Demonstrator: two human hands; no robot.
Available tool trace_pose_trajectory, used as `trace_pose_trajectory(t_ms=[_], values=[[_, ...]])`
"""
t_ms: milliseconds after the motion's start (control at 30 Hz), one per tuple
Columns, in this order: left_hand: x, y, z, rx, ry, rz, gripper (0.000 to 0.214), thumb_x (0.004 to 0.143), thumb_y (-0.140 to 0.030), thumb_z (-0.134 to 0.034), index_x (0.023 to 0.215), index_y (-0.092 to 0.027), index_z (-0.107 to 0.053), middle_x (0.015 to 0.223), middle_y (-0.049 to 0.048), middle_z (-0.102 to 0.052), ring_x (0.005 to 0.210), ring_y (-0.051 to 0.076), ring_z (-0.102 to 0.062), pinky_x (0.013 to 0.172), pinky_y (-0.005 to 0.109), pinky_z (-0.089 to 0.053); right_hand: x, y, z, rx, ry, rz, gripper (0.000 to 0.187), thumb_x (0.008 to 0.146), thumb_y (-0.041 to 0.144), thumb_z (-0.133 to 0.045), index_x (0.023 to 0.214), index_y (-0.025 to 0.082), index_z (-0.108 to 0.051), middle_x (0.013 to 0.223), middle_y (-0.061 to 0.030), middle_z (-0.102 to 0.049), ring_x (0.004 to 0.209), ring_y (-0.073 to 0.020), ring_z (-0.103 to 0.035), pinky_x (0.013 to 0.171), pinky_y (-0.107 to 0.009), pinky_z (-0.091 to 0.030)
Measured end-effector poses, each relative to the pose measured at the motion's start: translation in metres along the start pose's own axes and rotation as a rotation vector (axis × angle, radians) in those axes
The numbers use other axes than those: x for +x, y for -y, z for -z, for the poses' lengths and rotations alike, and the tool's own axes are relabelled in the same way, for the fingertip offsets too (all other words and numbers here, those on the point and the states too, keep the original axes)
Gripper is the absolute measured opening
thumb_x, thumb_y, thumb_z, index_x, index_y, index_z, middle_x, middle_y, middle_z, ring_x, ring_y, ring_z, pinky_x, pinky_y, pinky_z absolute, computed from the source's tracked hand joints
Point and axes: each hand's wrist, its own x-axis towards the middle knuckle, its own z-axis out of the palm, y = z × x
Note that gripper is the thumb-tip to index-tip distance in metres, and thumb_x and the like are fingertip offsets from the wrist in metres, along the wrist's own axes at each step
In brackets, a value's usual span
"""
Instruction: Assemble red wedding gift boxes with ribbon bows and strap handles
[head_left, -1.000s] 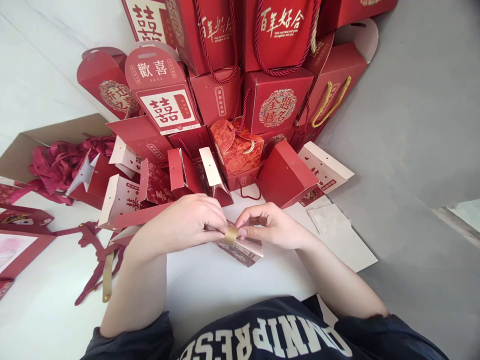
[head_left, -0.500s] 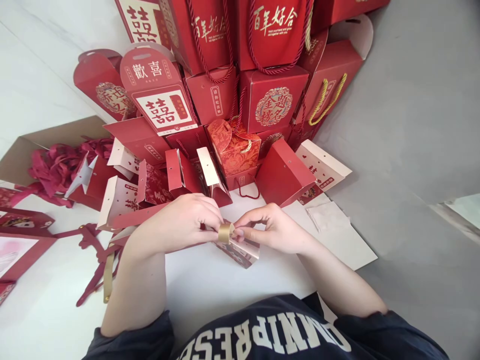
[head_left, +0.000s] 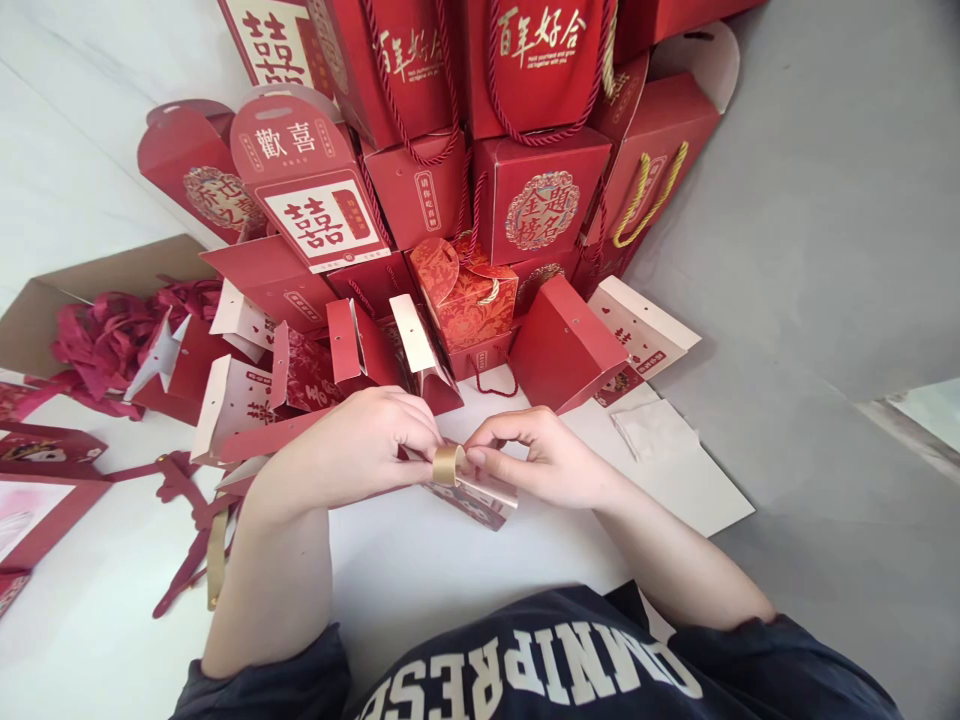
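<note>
My left hand (head_left: 360,445) and my right hand (head_left: 540,458) meet over a small red gift box (head_left: 480,497) lying on the white surface. Both pinch a short gold strap (head_left: 448,464) that loops up from the box's top. The fingers of each hand are curled tight around the strap's ends. Most of the box is hidden under my hands; only its pale flap and red printed side show.
A pile of red gift boxes and rope-handled bags (head_left: 540,70) stands behind. Folded flat boxes (head_left: 566,345) lie just beyond my hands. A cardboard tray with red ribbons (head_left: 112,330) sits left. Loose straps (head_left: 214,555) lie near my left forearm. White paper sheets (head_left: 690,480) lie right.
Both hands stay pinched on the gold strap; they and the box have shifted slightly left and up in view. The strap loop stands a little more upright.
</note>
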Motion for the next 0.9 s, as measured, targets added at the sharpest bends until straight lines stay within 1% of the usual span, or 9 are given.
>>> trace_pose_trajectory(t_ms=[100, 200, 300, 433, 533, 733, 800, 900], values=[[0.0000, -0.0005, -0.0003, 0.012, 0.011, 0.045, 0.026, 0.087, -0.031, -0.068, 0.065, -0.019, -0.069, 0.071, -0.0023, -0.067, 0.073, 0.011, -0.059, 0.071, 0.021, -0.044, 0.0018, -0.0005, 0.0017, 0.040, 0.031, 0.003, 0.023, 0.094, 0.030, -0.057, 0.085, 0.014, -0.072, 0.081, -0.0030, -0.072, 0.074, -0.0131, -0.063, 0.069, -0.023, -0.048], [-0.0002, -0.0011, 0.0000, 0.000, 0.021, 0.061, 0.026, 0.088, -0.037, -0.066, 0.068, -0.020, -0.071, 0.071, -0.0023, -0.068, 0.073, 0.011, -0.060, 0.070, 0.022, -0.044, 0.0038, -0.0025, 0.0026, 0.091, 0.053, -0.013, 0.020, 0.091, 0.030, -0.062, 0.087, 0.014, -0.072, 0.082, -0.0034, -0.072, 0.074, -0.0132, -0.063, 0.070, -0.023, -0.049], [-0.0002, -0.0014, 0.0006, -0.027, 0.020, 0.055, 0.019, 0.086, -0.031, -0.069, 0.069, -0.021, -0.072, 0.074, -0.0031, -0.070, 0.075, 0.010, -0.061, 0.073, 0.021, -0.045, 0.0046, -0.0045, 0.0020, 0.122, 0.057, -0.040, 0.020, 0.087, 0.034, -0.067, 0.090, 0.015, -0.073, 0.084, -0.0035, -0.073, 0.074, -0.0137, -0.064, 0.069, -0.024, -0.050], [-0.0001, -0.0019, 0.0010, -0.020, 0.029, 0.089, 0.010, 0.082, -0.022, -0.071, 0.072, -0.023, -0.074, 0.079, -0.0034, -0.072, 0.077, 0.011, -0.063, 0.076, 0.021, -0.046, 0.0041, -0.0051, 0.0012, 0.096, 0.053, -0.025, 0.019, 0.088, 0.033, -0.067, 0.092, 0.016, -0.073, 0.085, -0.0028, -0.074, 0.074, -0.0133, -0.065, 0.069, -0.023, -0.050], [-0.0002, -0.0021, 0.0012, -0.006, 0.032, 0.108, 0.010, 0.082, -0.021, -0.071, 0.073, -0.023, -0.075, 0.079, -0.0032, -0.072, 0.078, 0.012, -0.063, 0.076, 0.021, -0.046, 0.0039, -0.0044, 0.0023, 0.048, 0.061, 0.007, 0.018, 0.089, 0.031, -0.065, 0.093, 0.016, -0.073, 0.086, -0.0027, -0.074, 0.075, -0.0132, -0.065, 0.070, -0.023, -0.051], [-0.0007, -0.0003, 0.0005, -0.011, 0.033, 0.084, 0.009, 0.082, -0.021, -0.071, 0.077, -0.025, -0.077, 0.080, -0.0032, -0.073, 0.079, 0.012, -0.064, 0.077, 0.022, -0.047, 0.0048, -0.0022, 0.0060, 0.007, 0.096, 0.103, 0.014, 0.091, 0.026, -0.063, 0.094, 0.015, -0.072, 0.088, -0.0029, -0.074, 0.077, -0.0126, -0.066, 0.072, -0.022, -0.051], [-0.0003, 0.0004, 0.0003, -0.017, 0.032, 0.073, 0.008, 0.082, -0.022, -0.072, 0.078, -0.026, -0.078, 0.080, -0.0035, -0.073, 0.078, 0.012, -0.064, 0.077, 0.022, -0.047, 0.0049, -0.0026, 0.0056, 0.020, 0.103, 0.102, 0.013, 0.090, 0.025, -0.063, 0.094, 0.016, -0.072, 0.089, -0.0027, -0.074, 0.077, -0.0125, -0.066, 0.072, -0.022, -0.051], [0.0007, 0.0008, 0.0003, -0.016, 0.026, 0.057, 0.006, 0.082, -0.024, -0.073, 0.079, -0.026, -0.078, 0.079, -0.0038, -0.073, 0.078, 0.012, -0.064, 0.075, 0.022, -0.047, 0.0048, -0.0054, 0.0023, 0.073, 0.082, 0.059, 0.013, 0.090, 0.028, -0.065, 0.094, 0.017, -0.069, 0.091, -0.0031, -0.072, 0.080, -0.0131, -0.064, 0.074, -0.024, -0.051]])
